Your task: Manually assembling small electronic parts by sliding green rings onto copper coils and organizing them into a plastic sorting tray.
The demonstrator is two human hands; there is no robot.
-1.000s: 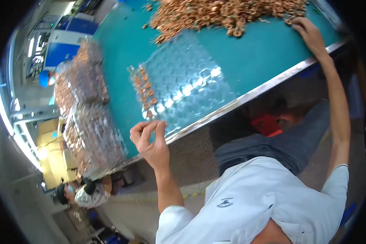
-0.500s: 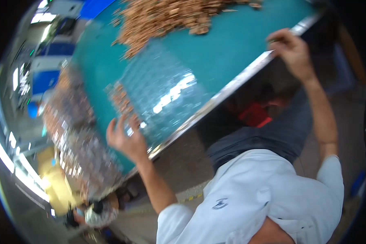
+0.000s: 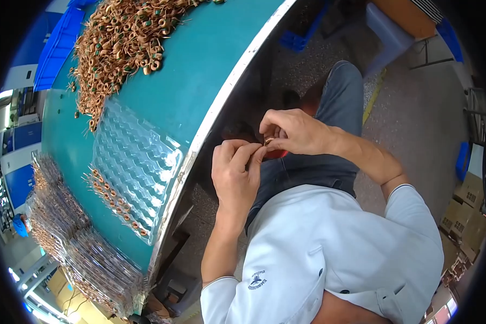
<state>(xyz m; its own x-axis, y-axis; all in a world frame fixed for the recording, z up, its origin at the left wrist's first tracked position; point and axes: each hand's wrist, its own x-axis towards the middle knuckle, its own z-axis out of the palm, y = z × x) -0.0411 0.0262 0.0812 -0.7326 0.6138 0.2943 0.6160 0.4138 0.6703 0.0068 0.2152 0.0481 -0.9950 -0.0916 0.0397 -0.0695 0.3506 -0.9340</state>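
Several stacks of filled clear trays (image 3: 65,237) lie at our far left on the teal table (image 3: 200,70), piled against its near end. Just right of them we see one clear blister tray (image 3: 132,162) lying flat near the table's metal edge; its lower-left rows hold small copper coils (image 3: 116,202), while the other pockets show bare. Above it, toward the table's far side, a big loose heap of copper coils (image 3: 124,40) spreads out, well apart from our hands. Blue bins (image 3: 59,46) stand beyond the heap.

Moving right, off the table and above our lap, our left hand (image 3: 235,173) is curled with its fingertips raised to meet our right hand (image 3: 291,132). Between the two sets of fingertips we pinch one small coil (image 3: 268,141), a narrow grip from both sides; the coil is mostly hidden by the fingers, so we cannot tell its tilt. Below the hands are our dark jeans (image 3: 329,129) and white shirt (image 3: 335,254). At our far right, cardboard boxes (image 3: 467,216) sit on the floor.
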